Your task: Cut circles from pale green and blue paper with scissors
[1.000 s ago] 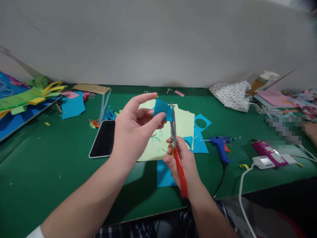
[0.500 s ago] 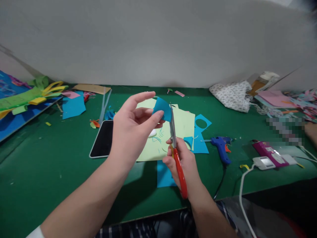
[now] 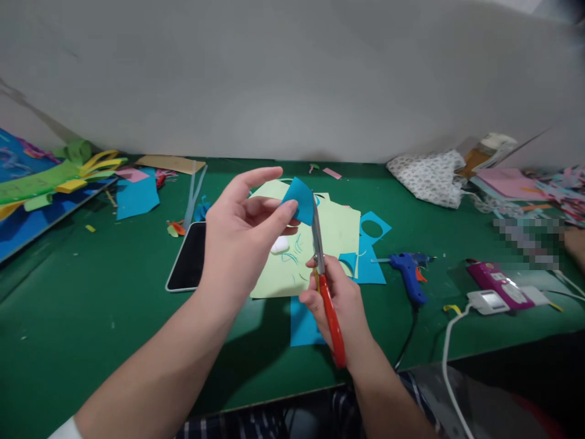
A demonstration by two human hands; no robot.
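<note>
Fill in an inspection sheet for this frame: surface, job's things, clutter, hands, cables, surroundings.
Surface: green table, littered with paper scraps.
Job's things: blue paper piece held up; red-handled scissors, blades at its edge.
Clutter: phone, pale green sheet, blue cut-out sheet, blue glue gun, coloured strips, patterned cloth.
Hands: left hand pinches the paper; right hand grips the scissors.
Cables: white cable; black glue-gun cord.
Surroundings: grey wall; another person's hand at right edge.

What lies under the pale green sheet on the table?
A blue paper piece sticks out from under the pale green sheet at its near edge. How far it runs beneath is covered, partly by the right hand.
</note>
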